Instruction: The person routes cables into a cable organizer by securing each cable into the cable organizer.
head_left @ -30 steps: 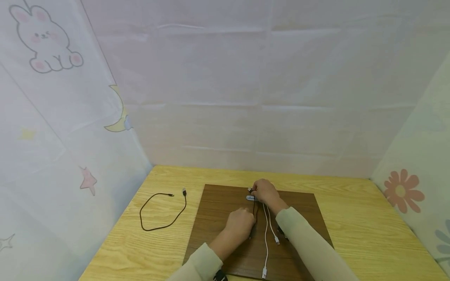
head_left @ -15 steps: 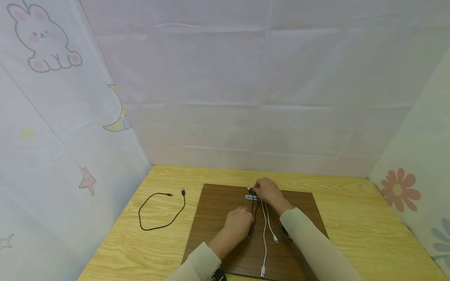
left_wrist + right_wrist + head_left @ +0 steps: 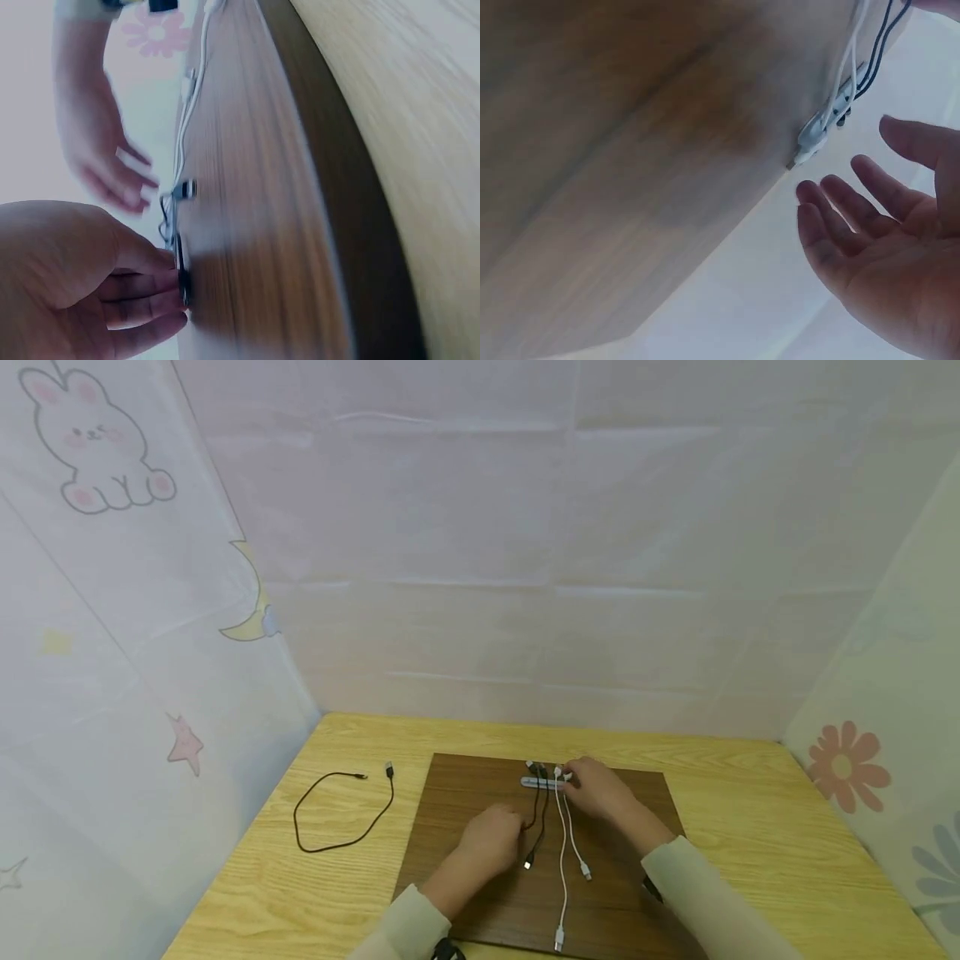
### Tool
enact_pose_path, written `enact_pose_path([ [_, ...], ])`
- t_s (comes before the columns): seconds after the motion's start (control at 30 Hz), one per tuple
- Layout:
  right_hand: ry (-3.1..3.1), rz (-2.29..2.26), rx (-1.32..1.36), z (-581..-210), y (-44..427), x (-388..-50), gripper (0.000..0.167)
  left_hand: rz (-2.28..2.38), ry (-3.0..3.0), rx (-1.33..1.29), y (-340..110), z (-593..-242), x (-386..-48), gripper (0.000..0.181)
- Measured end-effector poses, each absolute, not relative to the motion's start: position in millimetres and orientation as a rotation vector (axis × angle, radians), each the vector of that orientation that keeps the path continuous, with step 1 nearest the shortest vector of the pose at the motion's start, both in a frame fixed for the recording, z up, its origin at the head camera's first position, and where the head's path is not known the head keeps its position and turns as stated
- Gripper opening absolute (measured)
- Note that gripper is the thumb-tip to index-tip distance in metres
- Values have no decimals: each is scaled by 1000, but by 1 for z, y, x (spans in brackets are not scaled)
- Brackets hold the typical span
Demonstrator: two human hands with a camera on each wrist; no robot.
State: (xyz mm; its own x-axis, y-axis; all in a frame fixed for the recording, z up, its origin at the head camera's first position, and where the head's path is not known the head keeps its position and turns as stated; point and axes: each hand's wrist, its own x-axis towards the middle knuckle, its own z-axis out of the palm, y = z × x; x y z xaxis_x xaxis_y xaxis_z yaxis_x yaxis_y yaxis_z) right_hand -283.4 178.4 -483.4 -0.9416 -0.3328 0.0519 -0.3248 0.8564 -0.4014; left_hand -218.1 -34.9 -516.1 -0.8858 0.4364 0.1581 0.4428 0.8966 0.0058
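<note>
A pale cable clip (image 3: 536,782) sits near the far edge of a dark brown board (image 3: 465,777). Two black cables (image 3: 543,810) and two white cables (image 3: 562,860) run through it, their USB plugs pointing to the back. My left hand (image 3: 491,839) is left of the cables and pinches one black cable near its lower end; in the left wrist view that black connector (image 3: 184,286) lies at the fingertips. At the clip's right end is my right hand (image 3: 596,789). Its fingers (image 3: 840,202) are spread and loosely bent in the right wrist view, apart from the clip, holding nothing.
Another black cable (image 3: 341,846) lies in a loose loop on the yellow wooden table (image 3: 262,877), left of the board. Pale printed curtains (image 3: 480,527) enclose the back and sides.
My right hand has left the white cable's plug and moved right and nearer. My left hand has shifted slightly left, bending its black cable that way; the other black cable's lower connector now shows.
</note>
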Motion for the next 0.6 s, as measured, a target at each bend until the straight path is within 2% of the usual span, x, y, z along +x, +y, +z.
enact_pose_path([
  [0.2,2996,-621,-538,-489,202,-259,45,-185,-2953,-632,-56,-514,-214,13],
  [0.6,2997,-542,-560,-499,223,-230,50,-220,-3010,-685,-67,-501,-201,27],
])
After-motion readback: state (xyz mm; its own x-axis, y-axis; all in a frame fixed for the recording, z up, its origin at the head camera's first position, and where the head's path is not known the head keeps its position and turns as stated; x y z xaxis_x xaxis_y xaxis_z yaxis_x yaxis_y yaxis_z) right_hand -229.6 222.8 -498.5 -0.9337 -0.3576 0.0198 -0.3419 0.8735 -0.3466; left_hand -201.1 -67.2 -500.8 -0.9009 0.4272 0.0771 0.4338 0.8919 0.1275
